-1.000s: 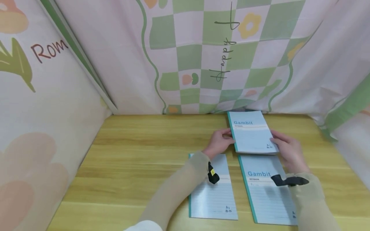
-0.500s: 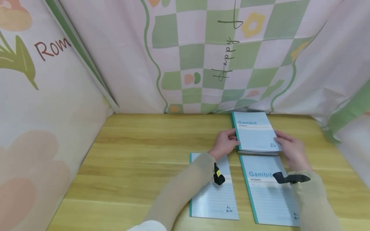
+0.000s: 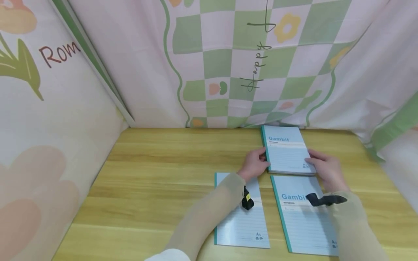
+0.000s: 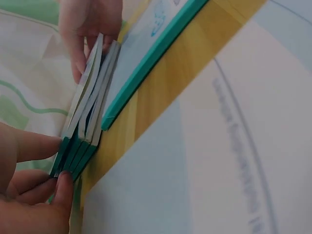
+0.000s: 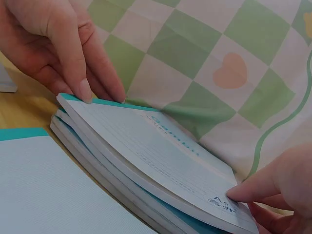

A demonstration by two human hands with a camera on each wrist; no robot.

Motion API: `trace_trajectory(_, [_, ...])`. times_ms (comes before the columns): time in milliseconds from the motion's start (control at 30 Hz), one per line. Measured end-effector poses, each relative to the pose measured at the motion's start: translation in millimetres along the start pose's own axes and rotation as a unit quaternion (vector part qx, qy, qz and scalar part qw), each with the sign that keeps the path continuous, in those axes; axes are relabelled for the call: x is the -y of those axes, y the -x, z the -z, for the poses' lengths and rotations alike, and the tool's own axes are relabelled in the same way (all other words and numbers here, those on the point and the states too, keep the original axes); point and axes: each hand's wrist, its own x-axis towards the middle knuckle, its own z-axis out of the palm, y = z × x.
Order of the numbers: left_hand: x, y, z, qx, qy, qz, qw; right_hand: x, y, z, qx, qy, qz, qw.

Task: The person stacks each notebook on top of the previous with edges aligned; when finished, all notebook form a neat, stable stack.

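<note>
Right of centre in the head view, a stack of pale blue paper notebooks with teal spines lies between the fingers, at the back of a yellow wood-grain worktop. The left hand grips the spine side; the right hand pinches the opposite edge near the lower corner.
</note>
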Motion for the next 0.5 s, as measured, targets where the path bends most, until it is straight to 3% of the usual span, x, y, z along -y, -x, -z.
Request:
trace_trajectory(233, [-0.9, 1.2, -3.9, -0.004, -0.037, -0.010, 0.9993, 0.8, -4.9, -1.0, -0.007, 0.002, -0.009, 0.9999])
trace_trajectory(500, [0.3, 0.0, -9.0, -0.017, -0.043, 0.012, 0.9989, -1.0, -4.5, -1.2, 0.005, -0.001, -0.011, 0.9999])
